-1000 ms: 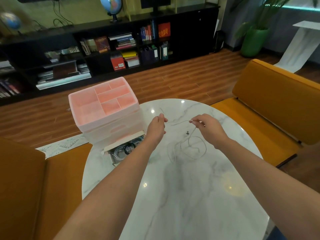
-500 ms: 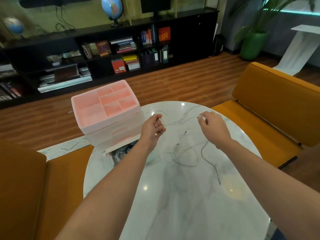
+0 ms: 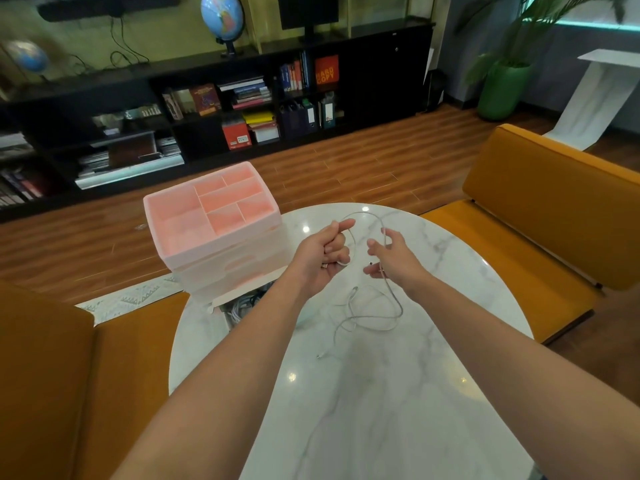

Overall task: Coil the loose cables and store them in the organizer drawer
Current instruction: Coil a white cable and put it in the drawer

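A thin white cable (image 3: 375, 318) lies in loose loops on the round marble table (image 3: 381, 393). One stretch of it arches up between my hands. My left hand (image 3: 322, 258) grips one end with curled fingers, a small loop hanging from it. My right hand (image 3: 391, 258) has the cable running through its loosely curled fingers. The pink organizer (image 3: 211, 223) stands at the table's left rear edge. Its bottom drawer (image 3: 239, 304) is pulled out, with coiled cables inside, partly hidden by my left forearm.
Orange sofa seats (image 3: 540, 216) flank the table on the right and on the left (image 3: 52, 375). A dark bookshelf (image 3: 242, 98) runs along the far wall. A green planter (image 3: 502, 88) stands at the back right.
My hands have come closer together and lifted, drawing a stretch of cable up into an arch between them. The loose loops on the table have shifted toward me.
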### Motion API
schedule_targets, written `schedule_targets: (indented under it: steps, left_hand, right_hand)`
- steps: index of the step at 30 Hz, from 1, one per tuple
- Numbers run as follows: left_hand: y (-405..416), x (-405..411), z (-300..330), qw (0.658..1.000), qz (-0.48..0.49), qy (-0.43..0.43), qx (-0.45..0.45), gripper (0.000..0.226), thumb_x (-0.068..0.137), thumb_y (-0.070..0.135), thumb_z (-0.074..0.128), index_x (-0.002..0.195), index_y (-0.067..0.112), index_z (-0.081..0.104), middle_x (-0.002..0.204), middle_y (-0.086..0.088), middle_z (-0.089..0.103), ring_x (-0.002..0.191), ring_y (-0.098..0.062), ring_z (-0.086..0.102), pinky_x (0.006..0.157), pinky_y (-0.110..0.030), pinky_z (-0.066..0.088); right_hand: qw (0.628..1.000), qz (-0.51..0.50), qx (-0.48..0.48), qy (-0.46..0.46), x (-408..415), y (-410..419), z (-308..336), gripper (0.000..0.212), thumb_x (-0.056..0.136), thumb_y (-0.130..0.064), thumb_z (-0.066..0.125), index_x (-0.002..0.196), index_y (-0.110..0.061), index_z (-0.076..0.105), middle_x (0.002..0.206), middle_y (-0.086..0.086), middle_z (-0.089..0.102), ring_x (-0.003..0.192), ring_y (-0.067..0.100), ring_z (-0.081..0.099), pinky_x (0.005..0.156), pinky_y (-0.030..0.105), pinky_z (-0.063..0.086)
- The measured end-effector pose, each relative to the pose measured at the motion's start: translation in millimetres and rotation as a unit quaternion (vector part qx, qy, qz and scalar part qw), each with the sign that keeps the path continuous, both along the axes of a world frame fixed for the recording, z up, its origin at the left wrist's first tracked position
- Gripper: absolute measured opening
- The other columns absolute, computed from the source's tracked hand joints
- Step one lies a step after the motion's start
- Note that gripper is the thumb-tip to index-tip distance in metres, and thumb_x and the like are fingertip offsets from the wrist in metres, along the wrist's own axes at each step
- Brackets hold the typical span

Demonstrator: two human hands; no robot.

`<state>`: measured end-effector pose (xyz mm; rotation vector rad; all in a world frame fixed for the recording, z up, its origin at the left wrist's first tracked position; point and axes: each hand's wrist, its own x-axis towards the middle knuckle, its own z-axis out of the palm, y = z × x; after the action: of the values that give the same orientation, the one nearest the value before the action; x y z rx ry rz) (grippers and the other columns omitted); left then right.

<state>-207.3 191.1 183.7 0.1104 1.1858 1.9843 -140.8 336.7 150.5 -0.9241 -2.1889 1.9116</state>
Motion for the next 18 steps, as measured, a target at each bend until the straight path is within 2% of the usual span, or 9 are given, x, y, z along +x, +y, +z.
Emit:
schedule_targets:
  steps: [3, 4, 6, 8, 10, 12, 14, 18]
  left_hand:
    - [-0.4, -2.3, -2.4, 1.0, 0.007, 0.021, -0.005, 0.034, 0.106, 0.026, 0.037, 0.127, 0.01, 0.059, 0.056, 0.004, 0.037, 0.041, -0.007, 0.028, 0.067, -0.019, 0.048]
    - [-0.4, -3.6, -3.3, 0.999, 0.018, 0.029, -0.004, 0.035, 0.106, 0.027, 0.037, 0.128, 0.012, 0.059, 0.059, 0.004, 0.043, 0.042, -0.007, 0.032, 0.075, -0.022, 0.05]
    - [0.1, -6.2, -3.5, 0.998, 0.045, 0.04, 0.004, 0.034, 0.105, 0.028, 0.039, 0.128, 0.014, 0.06, 0.071, 0.004, 0.06, 0.046, -0.007, 0.036, 0.089, -0.027, 0.05]
    - [1.3, -8.0, -2.6, 0.996, 0.062, 0.06, -0.001, 0.035, 0.105, 0.03, 0.039, 0.131, 0.015, 0.058, 0.093, 0.005, 0.072, 0.049, -0.007, 0.041, 0.097, -0.03, 0.049]
    - [2.8, -7.7, -0.3, 0.994, 0.074, 0.076, -0.011, 0.038, 0.104, 0.033, 0.04, 0.135, 0.015, 0.053, 0.113, 0.005, 0.072, 0.059, -0.006, 0.053, 0.102, -0.032, 0.048]
    - [4.2, -6.5, 2.2, 0.993, 0.084, 0.083, -0.008, 0.042, 0.104, 0.035, 0.039, 0.138, 0.013, 0.048, 0.119, 0.005, 0.07, 0.085, -0.01, 0.069, 0.105, -0.033, 0.047]
    - [5.6, -5.0, 3.5, 0.992, 0.089, 0.085, 0.004, 0.044, 0.104, 0.036, 0.037, 0.14, 0.011, 0.041, 0.123, 0.003, 0.068, 0.104, -0.017, 0.069, 0.108, -0.036, 0.043]
    - [5.8, -5.5, 1.5, 0.987, 0.095, 0.125, -0.023, 0.046, 0.105, 0.035, 0.034, 0.145, 0.011, 0.032, 0.126, 0.004, 0.067, 0.106, -0.019, 0.069, 0.112, -0.04, 0.038]
  right_hand:
    - [0.996, -0.015, 0.083, 0.02, 1.7, -4.6, -0.8, 0.035, 0.104, -0.03, 0.037, 0.139, -0.023, 0.037, 0.097, 0.001, 0.056, 0.068, 0.011, 0.054, 0.06, 0.026, 0.046]
    - [0.991, 0.0, 0.129, 0.016, 3.1, -5.8, -1.9, 0.031, 0.105, -0.03, 0.034, 0.133, -0.022, 0.044, 0.094, -0.001, 0.056, 0.07, 0.011, 0.052, 0.061, 0.025, 0.043]
    - [0.978, 0.041, 0.205, -0.004, 6.3, -8.4, -5.6, 0.034, 0.105, -0.035, 0.03, 0.124, -0.02, 0.053, 0.103, 0.0, 0.061, 0.084, 0.015, 0.055, 0.072, 0.031, 0.046]
    - [0.965, 0.078, 0.249, -0.037, 10.2, -14.4, -5.2, 0.043, 0.104, -0.045, 0.026, 0.121, -0.019, 0.055, 0.109, 0.003, 0.064, 0.094, 0.019, 0.057, 0.083, 0.038, 0.048]
    - [0.957, 0.1, 0.266, -0.058, 12.9, -21.6, -2.7, 0.042, 0.103, -0.048, 0.025, 0.122, -0.018, 0.048, 0.101, 0.003, 0.062, 0.09, 0.02, 0.058, 0.081, 0.04, 0.05]
    - [0.957, 0.117, 0.258, -0.066, 14.8, -28.4, -0.1, 0.032, 0.103, -0.044, 0.026, 0.116, -0.018, 0.04, 0.086, 0.002, 0.059, 0.078, 0.02, 0.057, 0.067, 0.037, 0.046]
    - [0.95, 0.151, 0.263, -0.067, 16.9, -34.0, 1.5, 0.026, 0.104, -0.04, 0.028, 0.107, -0.017, 0.039, 0.079, 0.003, 0.056, 0.072, 0.021, 0.054, 0.062, 0.037, 0.041]
    - [0.941, 0.171, 0.29, -0.047, 21.7, -36.0, 6.5, 0.027, 0.101, -0.043, 0.039, 0.101, -0.019, 0.052, 0.076, -0.001, 0.056, 0.069, 0.019, 0.052, 0.061, 0.034, 0.039]
